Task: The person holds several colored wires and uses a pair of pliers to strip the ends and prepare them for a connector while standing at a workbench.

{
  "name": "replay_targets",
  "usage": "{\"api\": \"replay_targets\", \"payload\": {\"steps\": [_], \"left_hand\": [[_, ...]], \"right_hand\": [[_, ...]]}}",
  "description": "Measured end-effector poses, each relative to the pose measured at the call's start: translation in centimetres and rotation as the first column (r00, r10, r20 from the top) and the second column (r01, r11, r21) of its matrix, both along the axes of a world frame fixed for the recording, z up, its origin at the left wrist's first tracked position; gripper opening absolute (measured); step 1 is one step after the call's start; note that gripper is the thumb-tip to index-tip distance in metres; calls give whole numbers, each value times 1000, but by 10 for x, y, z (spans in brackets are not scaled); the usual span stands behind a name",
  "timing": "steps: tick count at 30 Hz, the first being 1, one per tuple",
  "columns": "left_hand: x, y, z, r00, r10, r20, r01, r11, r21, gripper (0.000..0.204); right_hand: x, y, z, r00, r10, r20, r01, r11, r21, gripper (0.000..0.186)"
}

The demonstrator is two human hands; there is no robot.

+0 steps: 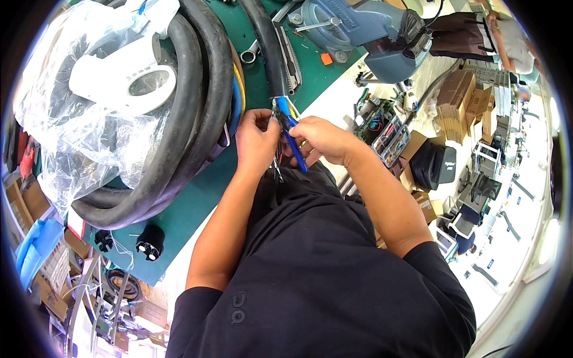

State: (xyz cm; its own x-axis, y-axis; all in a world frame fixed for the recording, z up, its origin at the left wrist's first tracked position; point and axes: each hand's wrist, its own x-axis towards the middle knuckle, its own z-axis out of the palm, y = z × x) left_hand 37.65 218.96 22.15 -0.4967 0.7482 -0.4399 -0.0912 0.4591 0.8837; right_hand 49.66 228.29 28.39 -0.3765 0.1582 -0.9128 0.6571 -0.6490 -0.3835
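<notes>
Wire ends point(279, 170) hidden between hands; blue tool point(293, 143) mostly covered.

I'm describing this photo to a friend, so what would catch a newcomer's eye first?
Both hands meet at centre, the left hand and right hand working blue-handled pliers on wires at the stripped end of a thick black cable. At left, its heavy coil rings a clear plastic bag on the green bench.

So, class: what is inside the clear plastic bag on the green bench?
Inside the bag a white plastic part with a round opening shows through. The crumpled film hides its lower side and anything else inside. The bag rests on a black cable coil.
</notes>
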Motion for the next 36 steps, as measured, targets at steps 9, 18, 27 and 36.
{"api": "replay_targets", "payload": {"steps": [9, 18, 27, 36], "left_hand": [[0, 2, -2, 999, -12, -48, 12, 1000, -2, 23], [3, 2, -11, 996, 11, -91, -5, 998, 61, 19], [5, 4, -15, 983, 5, -186, -1, 1000, 23, 20], [11, 6, -17, 992, 90, -84, -76, 984, 159, 13]], "right_hand": [[-7, -13, -5, 975, -216, -45, 218, 975, 40, 25], [-10, -18, -5, 983, -184, 28, 180, 979, 98, 21], [-9, -30, -5, 970, -241, 24, 236, 963, 131, 16], [-9, -22, -4, 979, -204, -19, 205, 977, 61, 22]]}}
